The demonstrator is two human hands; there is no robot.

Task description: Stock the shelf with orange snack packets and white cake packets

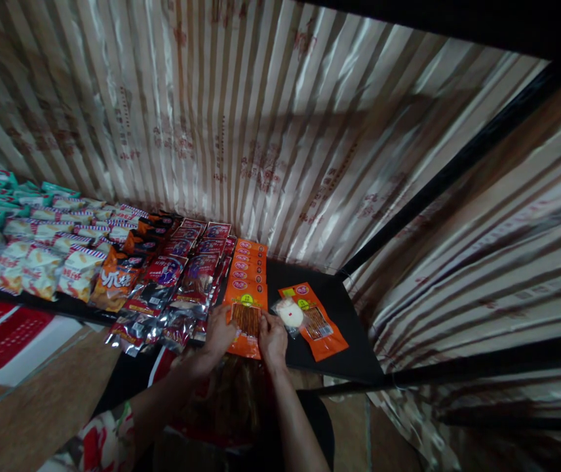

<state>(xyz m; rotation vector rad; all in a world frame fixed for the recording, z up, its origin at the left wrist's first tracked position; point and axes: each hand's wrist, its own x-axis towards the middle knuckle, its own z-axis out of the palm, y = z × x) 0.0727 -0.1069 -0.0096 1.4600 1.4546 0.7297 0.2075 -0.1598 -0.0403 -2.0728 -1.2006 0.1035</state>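
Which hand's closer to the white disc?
Right: the right hand is just left of the white disc; the left hand is farther, across the front orange packet.

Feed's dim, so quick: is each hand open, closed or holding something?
Left hand: at left edge of the front orange packet; grip can't be told.
Right hand: at its right edge; grip can't be told either.
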